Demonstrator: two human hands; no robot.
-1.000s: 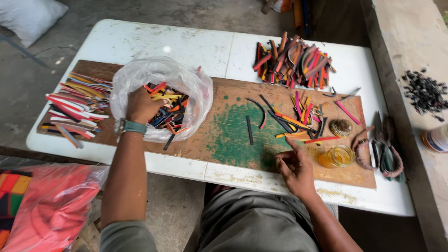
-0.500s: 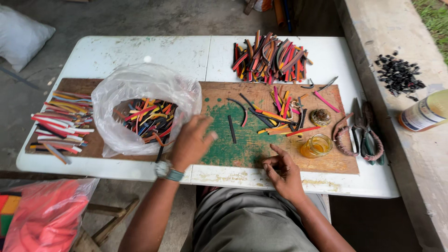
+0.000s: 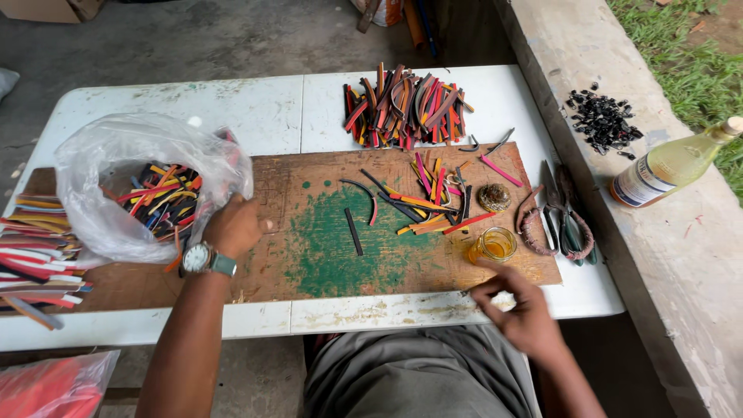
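Observation:
My left hand (image 3: 232, 226), with a wristwatch (image 3: 203, 258) on its wrist, is closed on the right edge of a clear plastic bag (image 3: 108, 166). The bag lies on a worn wooden board (image 3: 309, 186) and holds several short coloured strips (image 3: 159, 197). My right hand (image 3: 518, 310) hovers over the table's front edge, just below a small glass jar of yellow liquid (image 3: 494, 246). Its fingers are loosely apart and nothing shows in them. More coloured strips (image 3: 433, 197) lie scattered on the board's right half.
A pile of coloured strips (image 3: 402, 104) lies at the back of the white table (image 3: 255, 108); a stack of strips (image 3: 31, 248) sits far left. Pliers (image 3: 569, 224), a braided ring (image 3: 534, 228) and a round metal piece (image 3: 493, 197) lie right. A bottle (image 3: 669, 166) and black bits (image 3: 604, 120) rest on the concrete ledge.
My left hand left the bag's inside, swung over the board, then came back to the bag's right edge. My right hand slid from the board's front right toward the jar.

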